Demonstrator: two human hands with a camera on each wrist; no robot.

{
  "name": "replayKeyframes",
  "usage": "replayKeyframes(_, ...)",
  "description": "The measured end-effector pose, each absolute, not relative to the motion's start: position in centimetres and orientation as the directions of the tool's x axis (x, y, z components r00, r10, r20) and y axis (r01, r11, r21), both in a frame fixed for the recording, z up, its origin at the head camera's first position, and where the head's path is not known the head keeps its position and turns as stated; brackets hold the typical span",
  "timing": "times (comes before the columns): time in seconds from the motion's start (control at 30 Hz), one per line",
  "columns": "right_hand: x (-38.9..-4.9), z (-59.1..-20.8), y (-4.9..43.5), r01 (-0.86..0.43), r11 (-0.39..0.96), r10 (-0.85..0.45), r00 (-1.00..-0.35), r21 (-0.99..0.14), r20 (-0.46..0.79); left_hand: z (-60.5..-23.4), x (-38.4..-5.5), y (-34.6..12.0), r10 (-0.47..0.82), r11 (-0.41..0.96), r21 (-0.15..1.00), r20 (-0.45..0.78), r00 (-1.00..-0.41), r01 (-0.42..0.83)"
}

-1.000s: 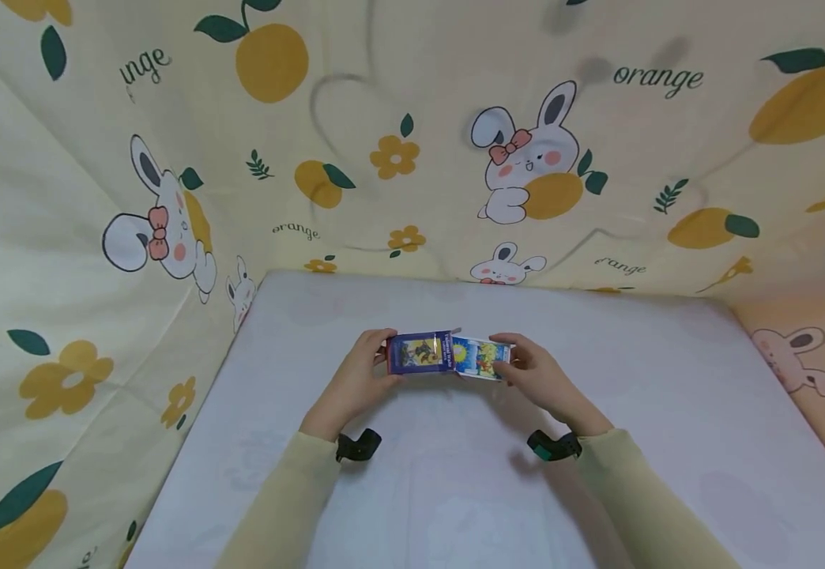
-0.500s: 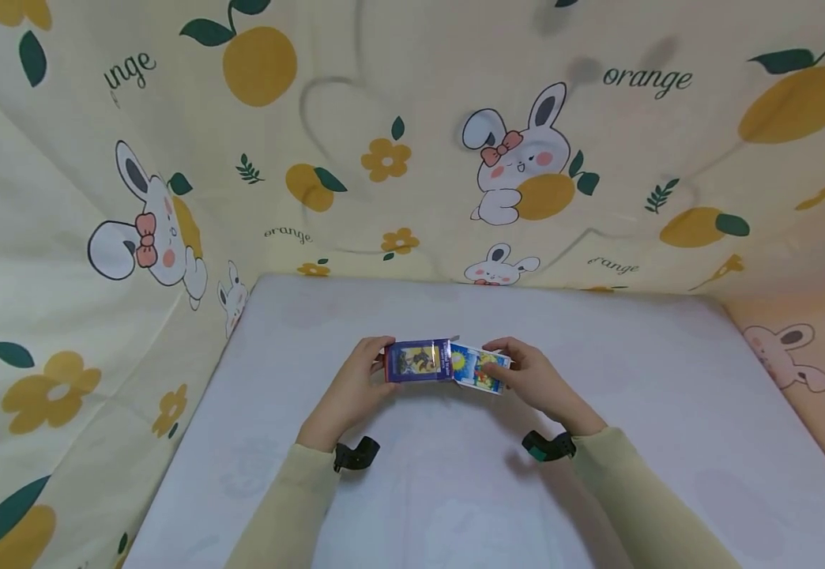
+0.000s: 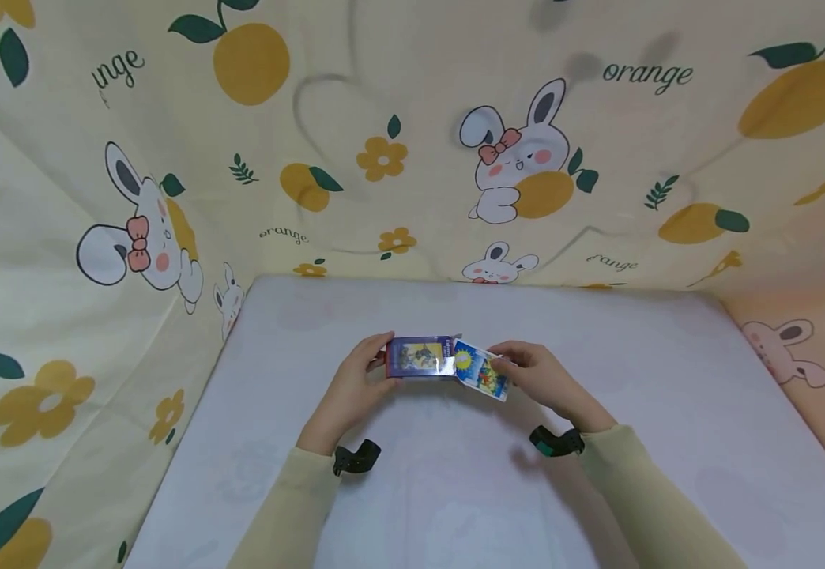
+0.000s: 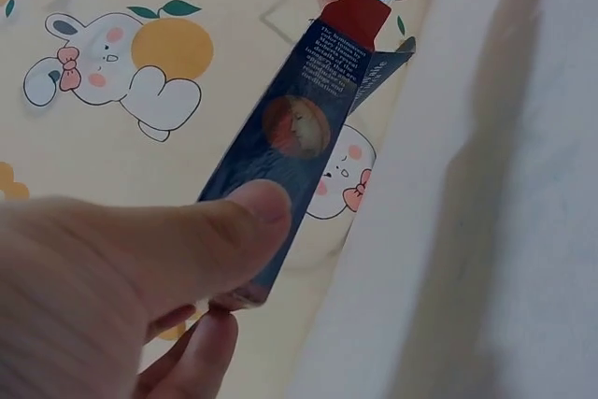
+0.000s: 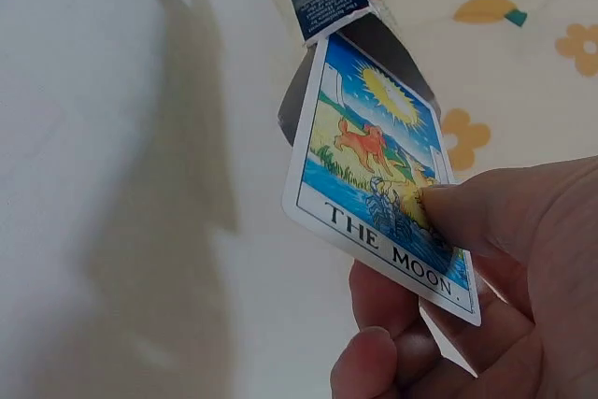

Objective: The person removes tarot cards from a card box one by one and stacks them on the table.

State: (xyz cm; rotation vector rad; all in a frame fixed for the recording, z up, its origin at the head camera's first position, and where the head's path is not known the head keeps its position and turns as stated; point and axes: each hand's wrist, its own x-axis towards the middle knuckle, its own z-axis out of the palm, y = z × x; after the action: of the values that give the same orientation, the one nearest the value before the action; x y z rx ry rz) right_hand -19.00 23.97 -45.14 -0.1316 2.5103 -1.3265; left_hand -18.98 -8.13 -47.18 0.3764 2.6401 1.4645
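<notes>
My left hand [image 3: 363, 387] grips the closed end of a dark blue tarot card box [image 3: 420, 358], thumb on its narrow printed side in the left wrist view. A red end flap [image 4: 358, 18] sticks out from the box's opened end. Thumb and fingers of my right hand [image 3: 548, 383] pinch a tarot card [image 5: 374, 161] lettered "THE MOON", picture side up. Its far end meets the box mouth, between dark flaps; whether that end is still inside, or other cards lie beneath, I cannot tell. The card slants down to the right from the box, held above the table.
A white-covered table [image 3: 412, 490] lies under both hands. Behind it and at the sides hangs a cream cloth [image 3: 434, 79] printed with rabbits and oranges. Each wrist wears a black camera band, such as the left band [image 3: 357, 457].
The card's outer end has swung down toward me, so it now angles away from the box. My right thumb has shifted to the card's upper edge. The left hand keeps its grip on the box.
</notes>
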Motion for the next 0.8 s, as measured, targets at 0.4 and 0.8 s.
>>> replayKeyframes(0.4, -18.5, -46.3, 26.6, 0.156, 0.446, -0.122, -0.965, -0.881, -0.232, -47.1, -19.0, -7.8, 0.256, 0.508, 0.841, 0.057, -0.965, 0.185)
replayKeyframes(0.8, -18.1, -48.6, 27.9, 0.281, 0.413, 0.104, -0.959, -0.866, -0.262, -47.4, -18.6, -7.7, 0.283, 0.492, 0.852, 0.036, -0.958, 0.178)
